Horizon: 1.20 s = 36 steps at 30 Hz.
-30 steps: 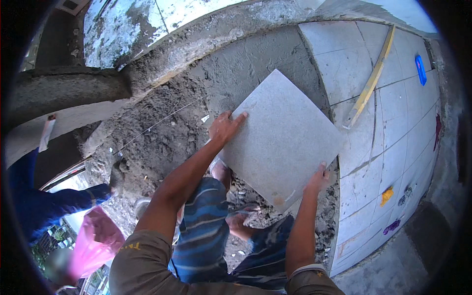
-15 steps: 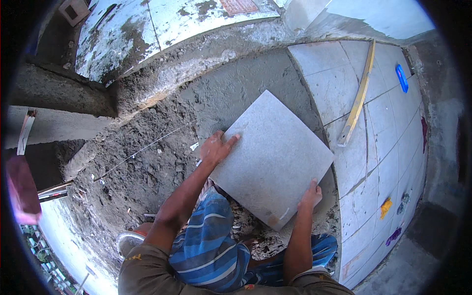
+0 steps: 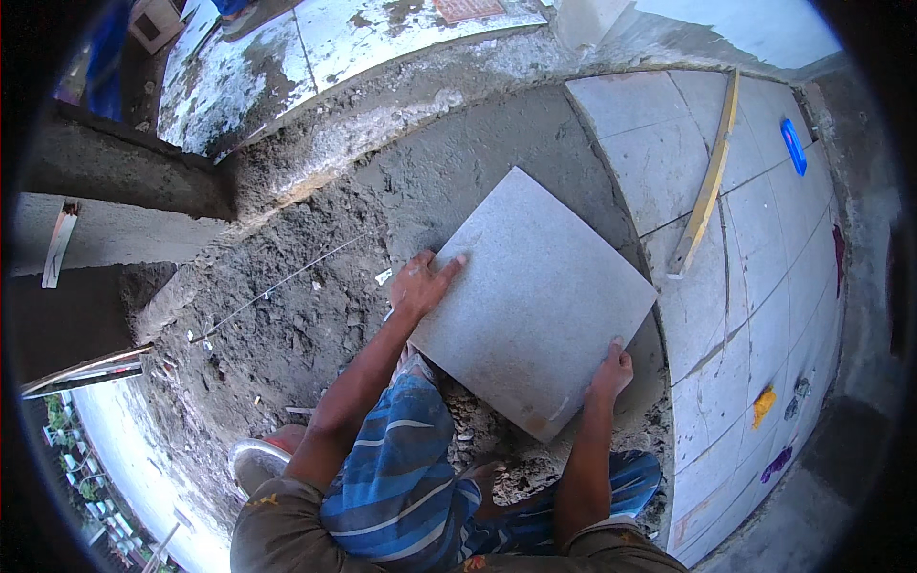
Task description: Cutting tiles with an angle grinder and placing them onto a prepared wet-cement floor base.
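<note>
A large square light-grey floor tile (image 3: 535,296) is held turned at an angle over the wet smoothed mortar (image 3: 487,143). My left hand (image 3: 420,286) grips its left edge, thumb on the upper face and fingers closed around the side. The lower right edge is in my right hand (image 3: 608,371), with the fingers curled at the rim. Whether the tile's underside touches the mortar is hidden. Left of the tile lies rough dark mortar bed (image 3: 277,353), crossed by a thin string (image 3: 287,285).
Laid tiles (image 3: 707,306) on the right carry a yellow straightedge (image 3: 712,181), a blue plastic object (image 3: 793,146), and yellow (image 3: 763,406) and purple scraps (image 3: 777,465). A bucket (image 3: 260,463) stands by my left arm. A concrete ledge (image 3: 382,124) borders the far side.
The tile has shifted slightly, both hands still on it. My view has moved a little. Another person's blue-clothed leg and a foot have appeared at upper left; a pinkish thing at far left is gone.
</note>
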Tool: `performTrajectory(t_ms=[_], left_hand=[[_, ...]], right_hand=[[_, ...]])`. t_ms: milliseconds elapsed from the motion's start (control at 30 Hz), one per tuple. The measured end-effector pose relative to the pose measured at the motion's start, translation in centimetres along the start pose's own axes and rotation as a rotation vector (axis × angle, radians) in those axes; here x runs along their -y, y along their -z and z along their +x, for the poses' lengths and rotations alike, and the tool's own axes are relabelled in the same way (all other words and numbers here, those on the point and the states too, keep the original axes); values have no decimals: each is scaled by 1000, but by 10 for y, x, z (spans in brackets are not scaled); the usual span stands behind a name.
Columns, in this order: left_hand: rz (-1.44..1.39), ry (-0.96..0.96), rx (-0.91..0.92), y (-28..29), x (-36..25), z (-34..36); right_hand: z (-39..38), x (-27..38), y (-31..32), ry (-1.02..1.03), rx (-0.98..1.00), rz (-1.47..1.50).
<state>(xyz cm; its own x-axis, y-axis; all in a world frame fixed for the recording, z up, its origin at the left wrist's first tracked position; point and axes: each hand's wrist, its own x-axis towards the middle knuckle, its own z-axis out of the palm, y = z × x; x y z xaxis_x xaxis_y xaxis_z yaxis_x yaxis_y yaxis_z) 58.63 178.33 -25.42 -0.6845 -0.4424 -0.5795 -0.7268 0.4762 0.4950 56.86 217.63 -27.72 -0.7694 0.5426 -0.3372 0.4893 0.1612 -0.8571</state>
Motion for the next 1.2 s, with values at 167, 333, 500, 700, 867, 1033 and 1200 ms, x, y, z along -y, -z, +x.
performTrajectory(t_ms=[167,333,500,700,867,1033,1200], left_hand=[[-54,-5,-86,2,13,3],[-75,72,-66,10,26,3],[-91,105,-73,14,37,-1],[-89,78,-70,8,42,-6],[-70,68,-116,4,45,-6],[-62,44,-106,3,44,-8],[-31,25,-134,6,45,-11]], right_hand=[[2,4,-17,8,3,22],[18,12,-32,94,36,-158],[10,21,-43,102,82,-120],[-1,7,-29,81,53,-166],[-7,0,-28,75,54,-108],[-9,-4,-29,99,2,-140],[-23,-11,-18,49,16,-188]])
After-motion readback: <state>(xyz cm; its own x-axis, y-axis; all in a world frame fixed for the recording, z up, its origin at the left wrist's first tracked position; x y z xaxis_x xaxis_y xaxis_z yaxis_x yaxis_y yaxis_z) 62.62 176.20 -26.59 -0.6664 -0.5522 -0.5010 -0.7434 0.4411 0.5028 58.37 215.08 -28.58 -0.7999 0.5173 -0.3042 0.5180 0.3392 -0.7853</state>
